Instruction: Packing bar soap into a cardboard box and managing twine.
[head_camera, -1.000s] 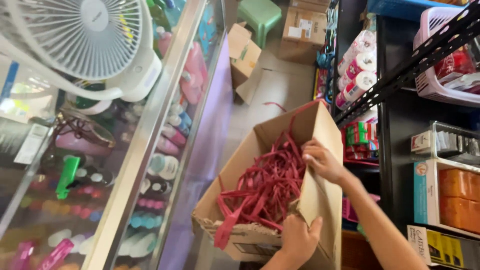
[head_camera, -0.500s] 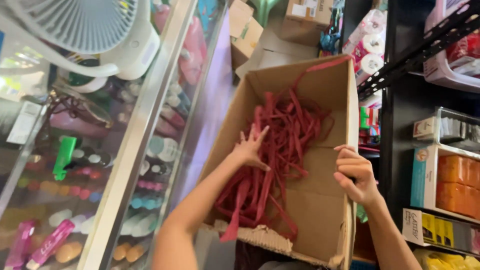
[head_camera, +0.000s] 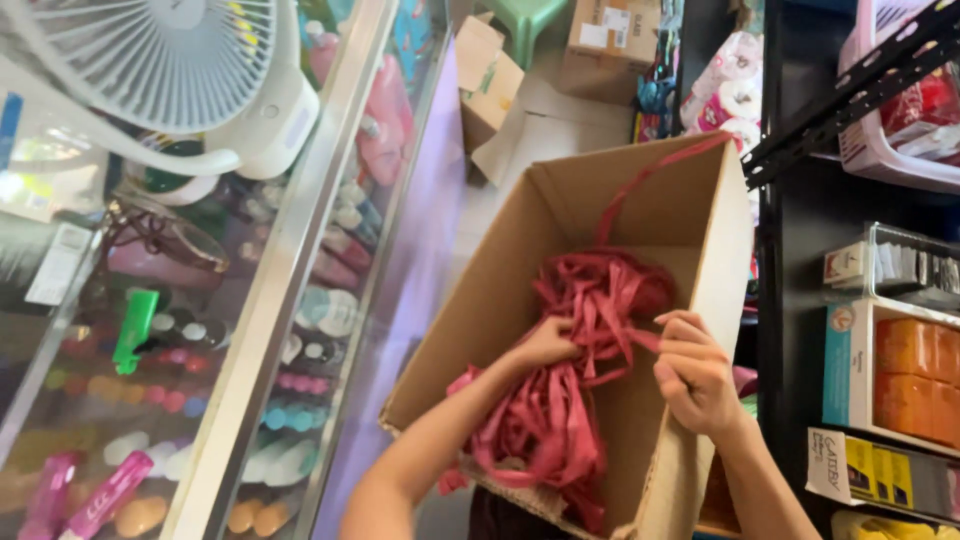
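Reaching into the box (head_camera: 470, 330), I have my left hand (head_camera: 545, 345) down among the red straps (head_camera: 560, 400), fingers closed on a bunch of them near the middle of the heap. My right hand (head_camera: 695, 375) sits at the box's right wall, fingers curled and pinching a strap that runs across to the pile. The straps lie tangled inside the box, heaped from its middle toward the near edge, where a few loops spill over the torn rim; one thin strand climbs the far wall up to the top corner. The box is open and tilted toward me, its flaps standing up.

To my left a glass counter (head_camera: 300, 250) holds rows of bottles and tubes, and a white fan (head_camera: 170, 60) stands on top of it. To my right a dark shelf (head_camera: 790, 260) carries packets, with orange packs (head_camera: 915, 375) in a carton beside my right wrist. More boxes (head_camera: 490, 80) sit on the floor beyond.
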